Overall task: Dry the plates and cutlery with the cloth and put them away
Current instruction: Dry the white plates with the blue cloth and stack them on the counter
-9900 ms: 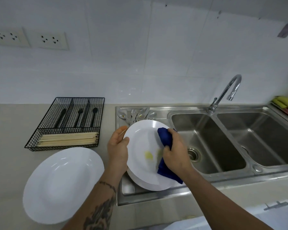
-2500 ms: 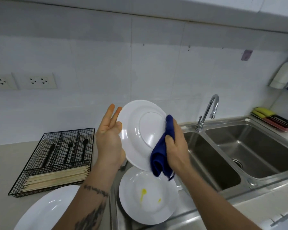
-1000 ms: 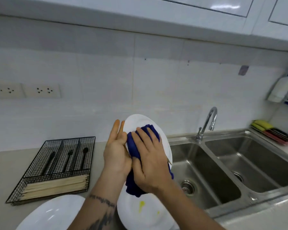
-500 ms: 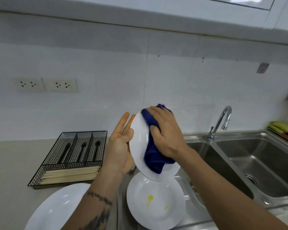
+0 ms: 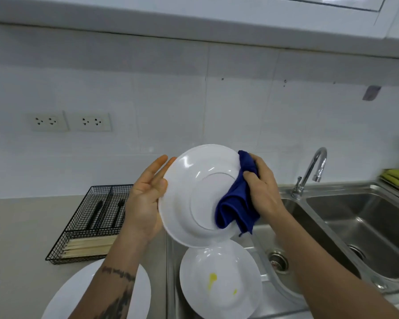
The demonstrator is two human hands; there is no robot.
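Observation:
A white plate (image 5: 189, 194) is held up in front of me with its underside facing me. My left hand (image 5: 145, 203) supports its left rim, fingers stretched out flat. My right hand (image 5: 263, 189) clutches a dark blue cloth (image 5: 237, 201) against the plate's right rim. Below, another white plate (image 5: 219, 282) with yellow stains sits on the sink's drainboard. A large white plate (image 5: 78, 295) lies on the counter at the lower left. A black wire cutlery tray (image 5: 90, 224) holds dark utensils and wooden chopsticks.
A steel double sink (image 5: 346, 231) with a curved faucet (image 5: 311, 171) is on the right. Yellow and red items (image 5: 396, 178) lie at the far right edge. Wall sockets (image 5: 72, 122) sit on the tiled wall, and a cabinet hangs overhead.
The plate has turned so its underside faces me. The cloth and my right hand have slid from the plate's middle to its right rim.

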